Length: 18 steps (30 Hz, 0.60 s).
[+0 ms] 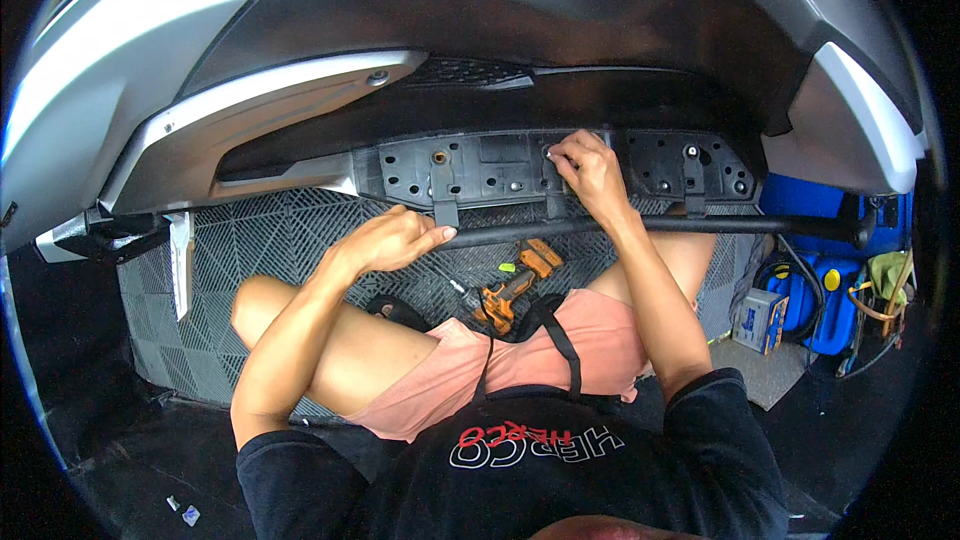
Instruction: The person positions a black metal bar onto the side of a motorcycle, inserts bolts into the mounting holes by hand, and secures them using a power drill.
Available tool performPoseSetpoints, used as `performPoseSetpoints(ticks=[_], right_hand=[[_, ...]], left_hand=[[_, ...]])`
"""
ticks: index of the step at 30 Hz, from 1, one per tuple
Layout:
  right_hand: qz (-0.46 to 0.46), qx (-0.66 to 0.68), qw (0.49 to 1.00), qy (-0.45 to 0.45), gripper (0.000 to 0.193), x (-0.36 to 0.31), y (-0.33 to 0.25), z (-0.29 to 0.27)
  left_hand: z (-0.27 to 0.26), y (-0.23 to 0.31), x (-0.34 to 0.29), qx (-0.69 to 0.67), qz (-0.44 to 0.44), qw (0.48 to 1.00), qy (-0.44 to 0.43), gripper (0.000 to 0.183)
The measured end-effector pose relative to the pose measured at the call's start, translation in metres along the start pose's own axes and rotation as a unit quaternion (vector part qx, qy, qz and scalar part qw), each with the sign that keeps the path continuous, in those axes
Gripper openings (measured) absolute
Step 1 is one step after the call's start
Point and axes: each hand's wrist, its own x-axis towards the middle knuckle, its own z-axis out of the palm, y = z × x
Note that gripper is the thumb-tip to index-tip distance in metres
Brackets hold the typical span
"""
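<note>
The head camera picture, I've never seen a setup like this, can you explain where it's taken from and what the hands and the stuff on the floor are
There's no robot, just a person's two bare hands. This single picture comes from a wide fisheye camera worn on the head, looking down, so straight edges bend. Picture left is the person's left.

The left hand grips a black bar near its left end. The right hand is at a black perforated plate, fingers pinched together by its middle bracket; any small part between them is too small to tell. Silver vehicle panels curve above.

On the grey patterned floor mat, an orange-and-black cordless drill lies between the person's legs. A blue container stands at the right.
</note>
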Motion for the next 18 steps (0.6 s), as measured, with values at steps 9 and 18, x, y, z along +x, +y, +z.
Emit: performPoseSetpoints(ticks=[9,18], right_hand=[[0.033,0.034,0.998,-0.036,0.01,0.002,0.003,-0.003],[0.041,0.046,0.989,-0.135,0.007,0.022,-0.001,-0.014]], left_hand=[[0.006,-0.007,0.003,-0.012,0.001,1.0,0.012,0.064],[0.011,-0.011,0.002,0.0,-0.009,1.0,0.024,0.065]])
